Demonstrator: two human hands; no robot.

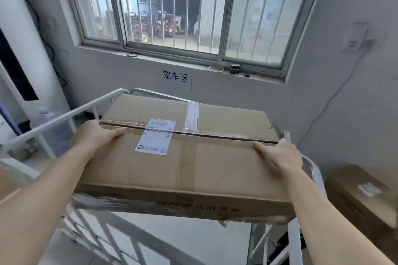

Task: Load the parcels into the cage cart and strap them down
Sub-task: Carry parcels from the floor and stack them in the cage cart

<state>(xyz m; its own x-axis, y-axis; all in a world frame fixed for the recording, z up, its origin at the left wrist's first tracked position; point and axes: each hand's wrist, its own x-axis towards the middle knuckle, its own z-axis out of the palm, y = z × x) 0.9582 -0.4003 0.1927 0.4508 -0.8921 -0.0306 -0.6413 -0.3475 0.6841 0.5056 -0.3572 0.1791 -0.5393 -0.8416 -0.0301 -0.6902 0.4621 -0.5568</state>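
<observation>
Loading step: left hand [94, 135] and right hand [280, 155] grip the ends of the taped cardboard parcel [189, 161] above the white cage cart [64, 116]. Next: lower it flat between the rails.

Left arm [43, 189] and right arm [323, 211] bare, reaching forward from near corners; left hand [97, 135] grips left end of box [193, 170], thumb on top; right hand [280, 155] grips right end, thumb on top; other fingers hidden over the edges

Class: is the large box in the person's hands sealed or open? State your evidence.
Sealed. The box has its flaps shut, tape runs along the seam, and a label spans it.
</observation>
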